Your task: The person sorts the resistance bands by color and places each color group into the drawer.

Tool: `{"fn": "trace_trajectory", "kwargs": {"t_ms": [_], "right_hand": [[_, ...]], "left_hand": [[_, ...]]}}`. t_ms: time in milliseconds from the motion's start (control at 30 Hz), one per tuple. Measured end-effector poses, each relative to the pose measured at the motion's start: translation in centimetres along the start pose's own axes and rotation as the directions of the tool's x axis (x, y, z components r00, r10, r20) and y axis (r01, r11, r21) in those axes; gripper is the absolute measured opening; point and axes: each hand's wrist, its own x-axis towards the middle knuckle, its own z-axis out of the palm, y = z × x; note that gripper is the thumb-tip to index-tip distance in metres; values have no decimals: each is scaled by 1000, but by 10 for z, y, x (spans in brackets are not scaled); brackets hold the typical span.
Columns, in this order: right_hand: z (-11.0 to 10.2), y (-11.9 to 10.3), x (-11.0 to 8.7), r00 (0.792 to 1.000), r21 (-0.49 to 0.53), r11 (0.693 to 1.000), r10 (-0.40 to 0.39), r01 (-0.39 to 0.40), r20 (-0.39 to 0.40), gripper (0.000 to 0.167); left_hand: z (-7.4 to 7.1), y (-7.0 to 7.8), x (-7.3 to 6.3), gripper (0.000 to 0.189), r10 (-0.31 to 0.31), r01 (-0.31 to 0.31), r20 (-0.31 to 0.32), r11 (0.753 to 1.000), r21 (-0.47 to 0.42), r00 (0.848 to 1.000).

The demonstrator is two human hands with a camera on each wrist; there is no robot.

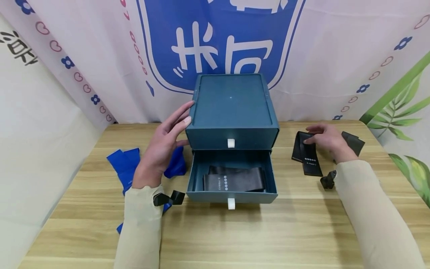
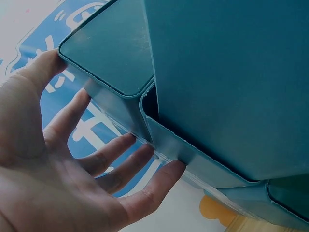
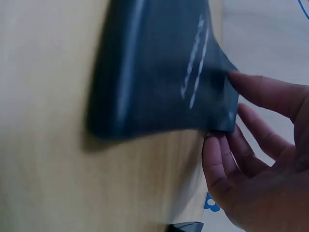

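Viewing from afar, I find a dark teal cabinet (image 1: 231, 101) with two drawers near the clock's centre, on a wood-grain desk (image 1: 295, 231). At three o'clock, the right hand (image 1: 327, 140) pinches a flat black band (image 1: 309, 158) between thumb and fingers. The band is thin, smooth and softly shiny, with a row of pale dots and small lettering towards its six o'clock end; another black layer shows behind, and I cannot tell whether it belongs to it. At nine o'clock, the left hand (image 1: 158, 145) has its fingers spread, tips touching the cabinet's side. Towards six, the lower drawer (image 1: 208, 197) is pulled out, holding a folded black strip (image 1: 242, 181) with similar print. Blue strips (image 1: 125, 170) lie at eight o'clock.
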Motion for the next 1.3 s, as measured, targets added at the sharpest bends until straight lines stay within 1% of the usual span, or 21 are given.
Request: {"fn": "trace_trajectory", "kwargs": {"t_ms": [200,433,600,833,967,1100,1233,1300], "right_hand": [[4,1,-2,1000,-57,998,4,-5,-7,47],[5,2,-6,1000,-71,997,30,-30,1,44],[3,3,-9,999,-101,994,42,-40,22,45],[2,8,-14,1000,-136,991,13,-11,19,50],[4,10,-20,1000,-120,993,4,-4,1,52],[5,10,-27,1000,-84,996,-3,2,-19,54],[6,9,-35,999,-59,998,2,-5,-38,60],[7,8,-40,998,-31,999,10,-12,-55,62]], "left_hand": [[1,1,-1,51,0,0,-5,1000,-3,1000],[1,0,0,51,1,-1,-6,1000,-3,1000],[1,-1,1,51,4,-4,-4,1000,-11,1000],[1,-2,2,51,15,-15,-5,1000,-15,1000],[1,-1,2,51,11,-11,-6,1000,-10,1000],[2,-1,2,51,12,-12,-7,1000,-5,1000],[1,-1,2,51,12,-12,-7,1000,-4,1000],[2,-1,2,51,10,-10,-8,1000,-4,1000]]}}
